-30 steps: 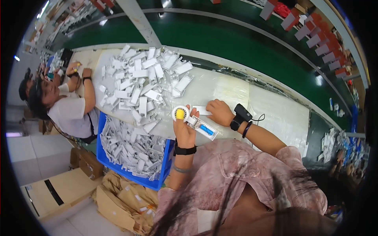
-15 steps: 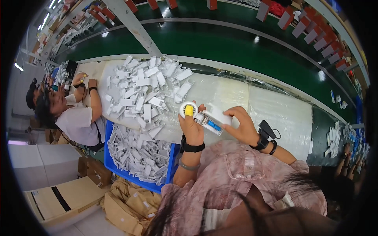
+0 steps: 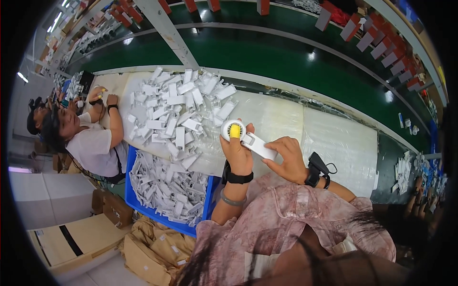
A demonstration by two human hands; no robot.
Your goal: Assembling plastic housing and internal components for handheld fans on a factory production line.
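Over the table's near edge I hold a small white handheld fan (image 3: 225, 129) with a round grilled head. My left hand (image 3: 239, 157) is closed around that head, its thumb in a yellow finger cover (image 3: 234, 131) pressing on the grille. A long white cover (image 3: 260, 146) lies along the fan's handle, hiding its inside. My right hand (image 3: 291, 161) pinches the cover's far end between thumb and fingers. Left of my hands, a heap of white plastic housings (image 3: 180, 100) spreads over the table.
A blue bin (image 3: 209, 202) full of white parts stands below the heap. At the left another person (image 3: 98, 143) leans on the table. Plastic sheeting (image 3: 338, 148) covers the tabletop to the right. Beyond a metal post (image 3: 167, 31) runs a green surface (image 3: 267, 52).
My right hand has brought the cover down flat onto the fan's handle. The blue cylinder visible inside the handle before is now hidden. Both hands have shifted slightly.
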